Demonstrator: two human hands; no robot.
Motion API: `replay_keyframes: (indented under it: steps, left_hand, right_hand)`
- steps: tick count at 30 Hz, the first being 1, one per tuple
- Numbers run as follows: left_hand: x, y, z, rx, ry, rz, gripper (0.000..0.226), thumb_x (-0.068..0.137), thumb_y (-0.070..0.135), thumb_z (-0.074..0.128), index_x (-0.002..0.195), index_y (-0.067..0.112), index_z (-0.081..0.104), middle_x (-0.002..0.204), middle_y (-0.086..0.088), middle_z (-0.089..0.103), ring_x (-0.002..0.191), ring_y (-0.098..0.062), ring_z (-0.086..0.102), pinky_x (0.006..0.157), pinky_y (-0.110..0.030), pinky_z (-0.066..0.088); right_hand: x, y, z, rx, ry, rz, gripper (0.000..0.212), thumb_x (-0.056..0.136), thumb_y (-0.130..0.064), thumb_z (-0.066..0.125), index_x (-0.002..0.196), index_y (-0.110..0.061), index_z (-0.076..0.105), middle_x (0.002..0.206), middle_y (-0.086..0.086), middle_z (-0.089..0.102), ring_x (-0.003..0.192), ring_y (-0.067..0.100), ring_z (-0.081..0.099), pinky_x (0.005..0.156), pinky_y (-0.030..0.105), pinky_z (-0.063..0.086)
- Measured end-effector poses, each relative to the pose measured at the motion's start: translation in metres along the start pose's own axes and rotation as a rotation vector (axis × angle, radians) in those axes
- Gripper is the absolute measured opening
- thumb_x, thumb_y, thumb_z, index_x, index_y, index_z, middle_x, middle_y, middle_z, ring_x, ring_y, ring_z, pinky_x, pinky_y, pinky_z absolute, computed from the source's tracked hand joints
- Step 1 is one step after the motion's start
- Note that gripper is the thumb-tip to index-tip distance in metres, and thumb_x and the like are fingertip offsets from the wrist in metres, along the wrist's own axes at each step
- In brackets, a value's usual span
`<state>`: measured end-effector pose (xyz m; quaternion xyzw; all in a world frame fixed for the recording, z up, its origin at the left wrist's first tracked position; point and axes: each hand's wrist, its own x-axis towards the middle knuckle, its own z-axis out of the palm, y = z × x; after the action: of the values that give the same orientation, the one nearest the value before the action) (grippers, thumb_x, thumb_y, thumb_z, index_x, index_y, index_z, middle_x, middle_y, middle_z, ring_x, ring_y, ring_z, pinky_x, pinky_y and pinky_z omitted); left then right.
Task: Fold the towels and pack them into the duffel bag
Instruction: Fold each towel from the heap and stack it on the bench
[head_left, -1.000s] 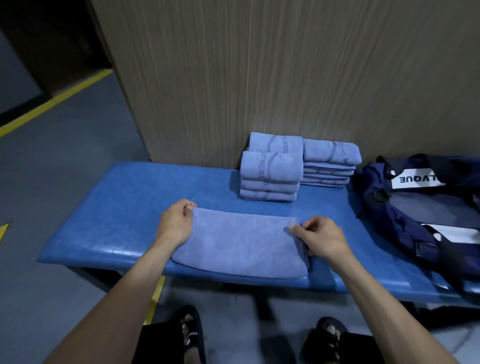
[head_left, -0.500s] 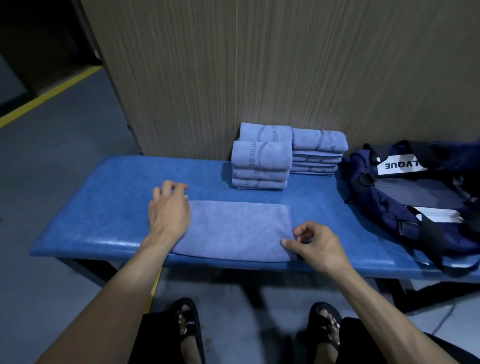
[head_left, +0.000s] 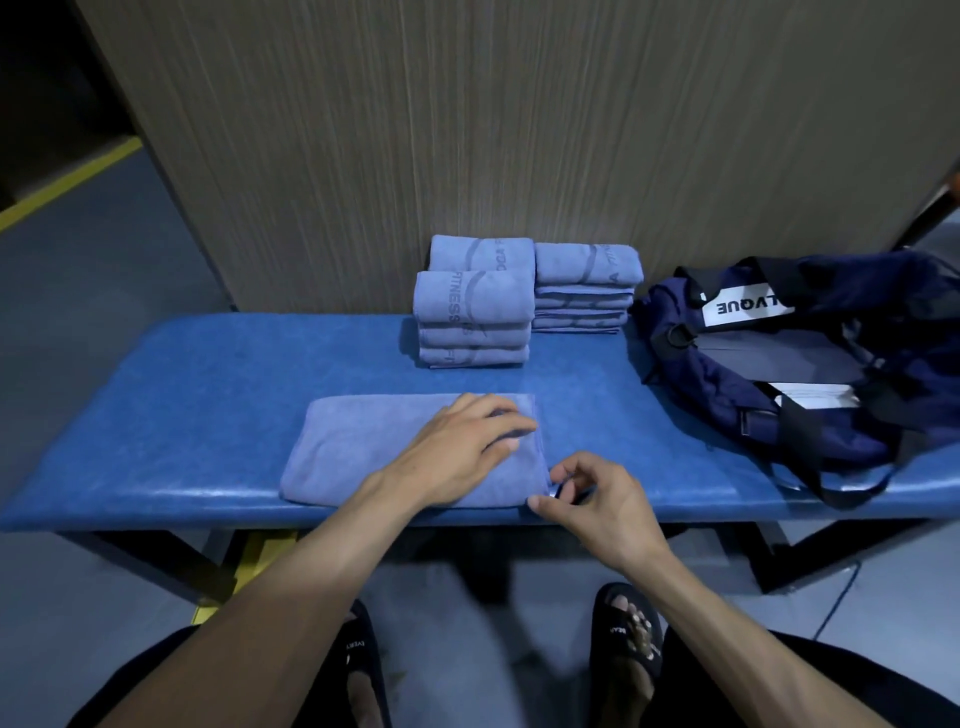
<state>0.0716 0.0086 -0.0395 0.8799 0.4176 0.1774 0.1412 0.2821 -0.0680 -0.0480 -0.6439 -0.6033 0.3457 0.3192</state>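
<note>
Right hand: the right hand (head_left: 597, 501) sits nearest the bench's front edge, thumb and fingers pinched on the near right corner of the towel (head_left: 363, 447).
Left hand: the left hand (head_left: 467, 441) reaches across just beyond the right one, palm down, fingers spread flat on the towel's right end. It presses rather than grips.
Towel: half-folded, flat on the bench (head_left: 182, 415); its long axis runs left-right, stretching away to the left of both hands.
Key relation: the free length lies left of the hands, so I'd judge the next fold carries the right end over leftward. The right hand already has the corner.
Folded stacks: the folded stacks (head_left: 524, 301) wait beyond the left hand's fingertips, against the wall.
Duffel bag: the duffel bag (head_left: 810, 374) lies farther right of the right hand, open-topped and well apart from the towel.
</note>
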Motion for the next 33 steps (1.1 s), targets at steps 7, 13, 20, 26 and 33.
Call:
replay_keyframes:
  steps: [7,13,20,26,33]
  left_hand:
    - [0.007,0.002,0.018,0.133,-0.049,-0.076,0.042,0.107,0.041,0.038,0.149,0.048,0.039,0.158,0.013,0.035,0.138,-0.016,0.030,0.111,-0.037,0.028]
    - [0.022,0.002,0.016,0.205,-0.036,-0.076,0.023,0.106,0.041,0.041,0.125,0.045,0.054,0.149,0.015,0.037,0.127,-0.018,0.034,0.094,-0.039,0.031]
    - [0.045,0.010,0.015,0.148,0.122,-0.132,0.008,0.103,0.033,0.049,0.102,0.034,0.057,0.116,0.017,0.051,0.102,-0.016,0.045,0.084,-0.036,0.036]
    - [0.052,0.001,0.013,0.075,0.034,-0.203,0.012,0.101,0.039,0.053,0.108,0.036,0.062,0.108,0.013,0.062,0.103,-0.016,0.052,0.087,-0.034,0.036]
    - [0.056,0.004,0.022,0.162,0.080,-0.183,0.011,0.099,0.040,0.056,0.098,0.031,0.063,0.099,0.011,0.060,0.095,-0.017,0.050,0.081,-0.035,0.034]
  right_hand:
    - [-0.015,-0.005,0.025,0.240,-0.003,0.048,0.031,0.082,-0.018,0.082,0.103,-0.024,0.059,0.064,0.006,0.062,0.039,0.016,0.053,0.038,0.026,0.041]
    - [-0.016,-0.005,0.031,0.233,-0.019,0.067,0.025,0.087,-0.022,0.078,0.095,-0.021,0.055,0.065,0.005,0.062,0.039,0.020,0.059,0.036,0.028,0.042]
    - [-0.021,0.003,0.030,0.178,-0.031,0.071,0.021,0.090,-0.027,0.074,0.087,-0.021,0.054,0.066,0.010,0.066,0.041,0.022,0.063,0.039,0.033,0.045]
    - [-0.021,0.005,0.025,0.185,-0.036,0.066,0.024,0.091,-0.030,0.073,0.082,-0.018,0.054,0.065,0.006,0.067,0.043,0.023,0.063,0.041,0.027,0.042]
    - [-0.023,0.003,0.021,0.217,-0.059,0.068,0.025,0.094,-0.032,0.070,0.082,-0.014,0.057,0.067,0.004,0.069,0.046,0.022,0.064,0.043,0.028,0.045]
